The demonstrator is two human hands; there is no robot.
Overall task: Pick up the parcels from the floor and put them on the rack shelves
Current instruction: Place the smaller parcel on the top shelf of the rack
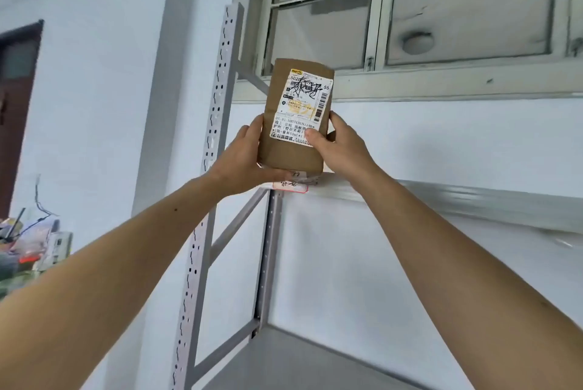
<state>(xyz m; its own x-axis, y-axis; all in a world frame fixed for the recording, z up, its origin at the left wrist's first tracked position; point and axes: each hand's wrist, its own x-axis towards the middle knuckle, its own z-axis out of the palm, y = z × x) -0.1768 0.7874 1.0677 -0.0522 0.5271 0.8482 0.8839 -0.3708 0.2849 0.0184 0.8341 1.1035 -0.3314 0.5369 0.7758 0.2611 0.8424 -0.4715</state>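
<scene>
Item: brown paper parcel [295, 115], upright at frame centre, above the top rack shelf [441, 197]. Gripped by left hand [244, 159] and right hand [342, 142] at lower sides. Judged light, soft-walled, easily dented.

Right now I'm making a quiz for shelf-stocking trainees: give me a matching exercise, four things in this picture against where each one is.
Things:
1. brown parcel
2. window
3. perforated rack post
4. dark door

Places:
A. at the far left edge of the view
B. on the wall above the rack
C. held upright between both hands at the upper shelf's left end
D. standing just left of the hands

Pairs: 1-C, 2-B, 3-D, 4-A. The left hand and right hand grip the parcel's sides above the upper shelf.
</scene>
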